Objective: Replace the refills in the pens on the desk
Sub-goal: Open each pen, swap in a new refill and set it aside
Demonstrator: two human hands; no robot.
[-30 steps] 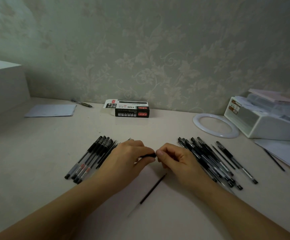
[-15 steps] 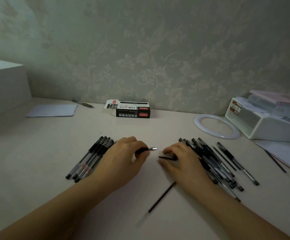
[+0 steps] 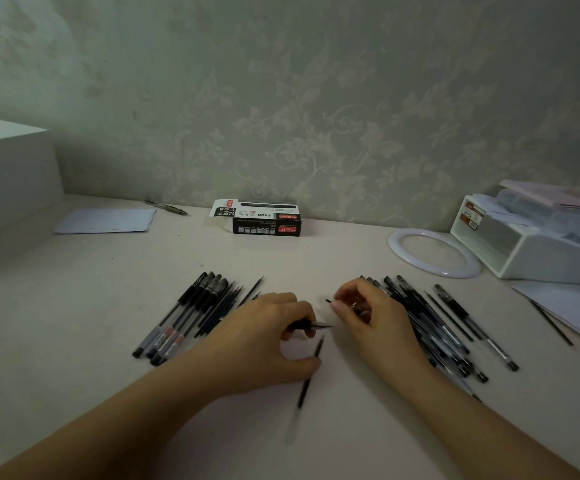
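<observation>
Both hands have drawn apart. Left hand grips a pen tip section, fingers curled. Right hand pinches a thin refill. Another refill lies on the desk by the left thumb.

Pale desk: pen rows left, right; loose refill; pen box; white ring.

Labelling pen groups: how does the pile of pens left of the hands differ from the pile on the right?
The left pile lies in a tidy parallel row; the right pile is looser, with pens crossing and overlapping. The left pile looks smaller; the right pile holds more pens and spreads wider. Some left pens show red labels; none are visible on the right. Both are dark pens lying flat on the desk.
</observation>
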